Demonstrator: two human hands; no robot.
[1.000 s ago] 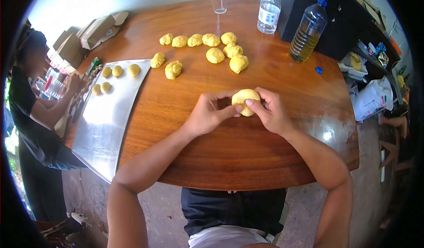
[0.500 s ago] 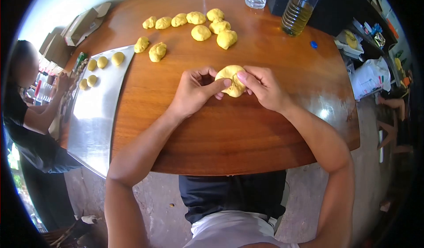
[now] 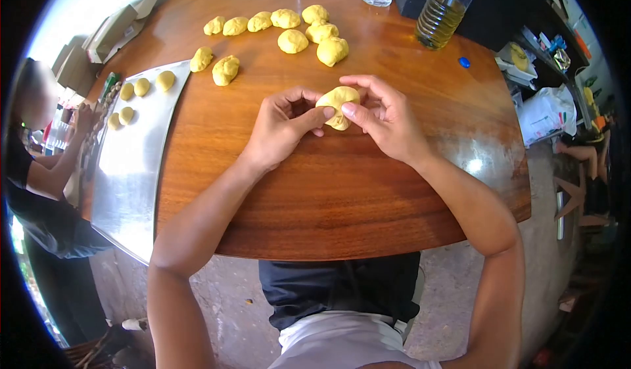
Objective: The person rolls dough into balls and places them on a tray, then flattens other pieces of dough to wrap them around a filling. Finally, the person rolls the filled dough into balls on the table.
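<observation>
Both thumbs press the near face of a soft yellow dough piece, pinched between the left hand and the right hand, fingers curled around its sides. It appears raised above the brown polished wooden table, nearer than the rough yellow dough lumps beyond.

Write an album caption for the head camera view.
Left hand and right hand handle yellow dough over a wooden table, rough lumps beyond, smooth balls on a metal sheet.
</observation>
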